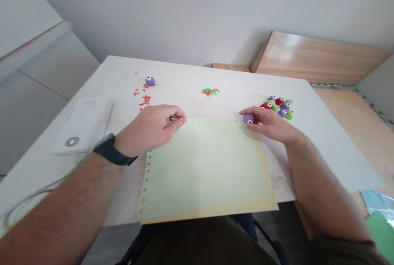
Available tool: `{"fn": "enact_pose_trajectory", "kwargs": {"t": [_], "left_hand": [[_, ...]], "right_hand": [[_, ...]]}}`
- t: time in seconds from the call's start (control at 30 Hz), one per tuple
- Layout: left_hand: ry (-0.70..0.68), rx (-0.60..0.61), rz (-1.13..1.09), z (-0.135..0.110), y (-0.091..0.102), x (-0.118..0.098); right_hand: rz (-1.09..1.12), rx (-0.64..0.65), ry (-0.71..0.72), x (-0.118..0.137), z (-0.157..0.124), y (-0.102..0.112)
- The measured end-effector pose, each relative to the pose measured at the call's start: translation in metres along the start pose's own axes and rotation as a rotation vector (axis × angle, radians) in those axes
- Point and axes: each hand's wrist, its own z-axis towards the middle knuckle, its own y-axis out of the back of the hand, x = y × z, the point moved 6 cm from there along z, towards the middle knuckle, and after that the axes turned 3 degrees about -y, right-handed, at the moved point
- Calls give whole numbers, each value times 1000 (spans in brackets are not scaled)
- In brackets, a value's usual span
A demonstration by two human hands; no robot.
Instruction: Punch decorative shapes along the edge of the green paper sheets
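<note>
The left forearm (61, 203) and right forearm (326, 191) reach forward over a pale green perforated sheet (203, 166), its face bare of cut shapes, lying on a yellow sheet (209, 211). The left hand's (149, 130) fingers (180, 116) pinch the green sheet's top corner; the right hand (271, 123) grasps a purple craft punch (248, 118). Beyond, more craft punches (277, 107) sit clustered, and paper bits (210, 91) lie on the bench (184, 78).
</note>
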Motion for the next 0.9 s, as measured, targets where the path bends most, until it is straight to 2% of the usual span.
{"fn": "enact_pose_trajectory", "kwargs": {"t": [0.2, 0.5, 0.9], "left_hand": [[-4, 4, -1, 0, 1, -3], [-7, 3, -8, 0, 1, -1], [13, 24, -2, 0, -2, 3]], "right_hand": [[-3, 5, -25, -6, 1, 0], [131, -28, -61, -13, 4, -1], [88, -47, -54, -14, 5, 1]]}}
